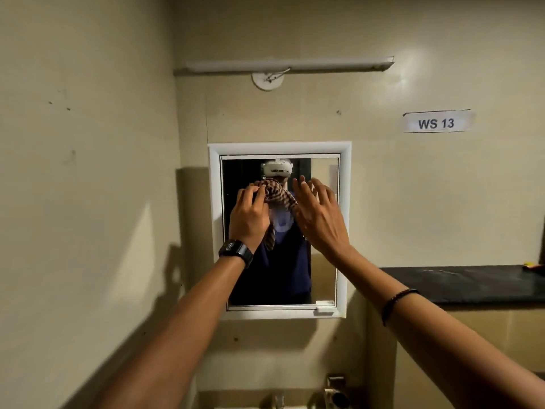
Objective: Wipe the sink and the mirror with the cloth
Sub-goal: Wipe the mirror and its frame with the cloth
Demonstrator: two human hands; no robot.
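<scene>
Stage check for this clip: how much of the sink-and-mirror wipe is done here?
Done: nothing provable; the sink is below frame, only a metal tap shows. In hand: the left hand grips the brown checked cloth against the upper glass of the white-framed mirror; the right hand hovers open beside it. Left: the rest of the glass, possibly the sink.

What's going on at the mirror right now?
A person is working on the white-framed mirror. Their left hand, the one with the wristwatch, grips the checked cloth and holds it up at the upper part of the glass. The right hand is open with fingers spread just beside the cloth; whether it touches the glass is unclear. Of the sink area, only the tap shows at the bottom edge.
</scene>
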